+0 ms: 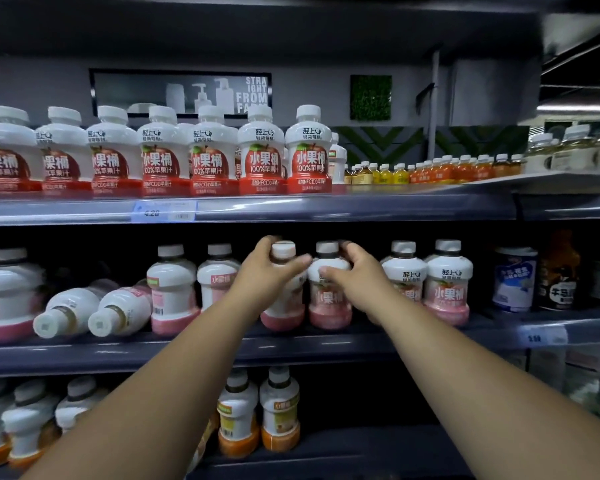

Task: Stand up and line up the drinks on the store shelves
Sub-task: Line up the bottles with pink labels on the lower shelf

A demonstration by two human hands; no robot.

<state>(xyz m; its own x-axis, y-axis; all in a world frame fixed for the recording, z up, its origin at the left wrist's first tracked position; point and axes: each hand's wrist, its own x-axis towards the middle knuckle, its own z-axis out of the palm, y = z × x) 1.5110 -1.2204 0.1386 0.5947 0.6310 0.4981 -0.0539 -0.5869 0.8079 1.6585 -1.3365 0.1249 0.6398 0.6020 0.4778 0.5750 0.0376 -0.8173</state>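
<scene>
Already upright, the two pink-bottomed bottles at the centre of the middle shelf [291, 351] stand with their long axes vertical and caps up. The left hand [267, 271] is closed around the neck and shoulder of the left bottle [284, 306], thumb across the front. The right hand [357, 275] wraps the neighbouring bottle [328, 299] at its shoulder, fingers curled behind the neck; the two bottles stand just beside each other. Both are squat and white with a white cap, a pink label band and a pink base (the print is partly covered by the hands). Further left on the same shelf, two bottles of that kind [94, 311] lie on their sides, caps pointing out toward the camera and slightly left. Two more [426, 282] stand upright to the right, labels facing forward.
</scene>
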